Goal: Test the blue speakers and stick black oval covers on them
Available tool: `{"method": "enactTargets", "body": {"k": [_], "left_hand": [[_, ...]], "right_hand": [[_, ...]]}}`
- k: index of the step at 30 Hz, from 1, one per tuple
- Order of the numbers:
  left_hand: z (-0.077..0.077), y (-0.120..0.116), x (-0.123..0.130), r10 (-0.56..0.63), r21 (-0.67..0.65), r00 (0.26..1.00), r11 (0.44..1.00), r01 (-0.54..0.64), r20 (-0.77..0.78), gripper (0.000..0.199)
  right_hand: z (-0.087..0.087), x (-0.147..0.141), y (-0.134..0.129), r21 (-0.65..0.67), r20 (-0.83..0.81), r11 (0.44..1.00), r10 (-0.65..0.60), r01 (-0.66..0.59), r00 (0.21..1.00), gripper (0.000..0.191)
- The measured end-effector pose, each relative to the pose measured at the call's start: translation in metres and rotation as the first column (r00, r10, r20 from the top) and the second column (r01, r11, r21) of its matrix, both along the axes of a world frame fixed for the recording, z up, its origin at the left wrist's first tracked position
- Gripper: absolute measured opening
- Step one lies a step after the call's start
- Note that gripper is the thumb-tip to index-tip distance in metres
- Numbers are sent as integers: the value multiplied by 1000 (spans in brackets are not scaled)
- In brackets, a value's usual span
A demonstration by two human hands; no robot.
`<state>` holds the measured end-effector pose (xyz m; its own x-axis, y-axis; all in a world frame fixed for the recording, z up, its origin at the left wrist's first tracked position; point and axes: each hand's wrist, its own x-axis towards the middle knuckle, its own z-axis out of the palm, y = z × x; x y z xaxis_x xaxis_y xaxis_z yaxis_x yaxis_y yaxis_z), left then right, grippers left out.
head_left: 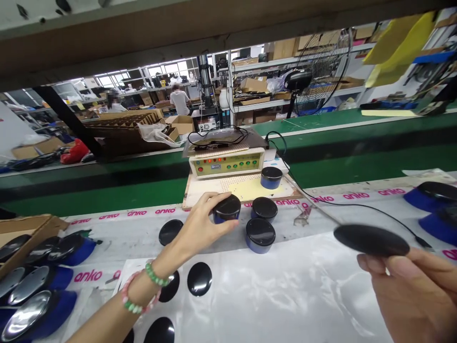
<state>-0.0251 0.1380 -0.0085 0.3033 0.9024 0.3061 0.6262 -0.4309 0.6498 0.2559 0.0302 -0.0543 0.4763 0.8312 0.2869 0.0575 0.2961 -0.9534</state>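
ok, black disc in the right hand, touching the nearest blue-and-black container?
Apart. The head view shows white sheeting between the black disc, raised in the right hand, and the blue-and-black container.

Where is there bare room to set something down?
The white sheet has its widest bare patch between the shiny black discs on the left and the right hand. It's crowded around the left hand, by the blue-sided pots, and along the left edge beside the cardboard box.

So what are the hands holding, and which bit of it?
The left hand has its fingers and thumb around the top edge of a round black-and-blue tub. The right hand pinches a black disc by its near edge.
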Motion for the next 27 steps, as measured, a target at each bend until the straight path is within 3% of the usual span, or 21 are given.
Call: {"method": "enactTargets", "body": {"k": [3, 5, 7, 12, 20, 27], "left_hand": [[14, -35, 9, 34, -33, 999, 999, -34, 10, 80], [19, -58, 20, 39, -63, 999, 997, -38, 19, 102], [19, -76, 28, 11, -55, 1000, 998, -9, 26, 111], [14, -97, 34, -66, 114, 997, 992, 60, 45, 105], [5, -105, 36, -61, 193, 996, 980, 47, 70, 101], [-4, -112, 40, -43, 196, 999, 980, 41, 10, 95]], "right_hand": [[18, -32, 3, 140, -18, 989, 41, -38, 999, 52], [29, -62, 1, 241, 58, 954, 169, -178, 984, 72], [38, -90, -5, 208, 114, 934, 271, -290, 956, 79], [47, -124, -21, -38, -8, 965, 259, -259, 966, 76], [44, -129, -26, -30, -70, 988, 151, -153, 986, 63], [29, -132, -23, -69, 56, 990, 126, -122, 991, 56]]}}
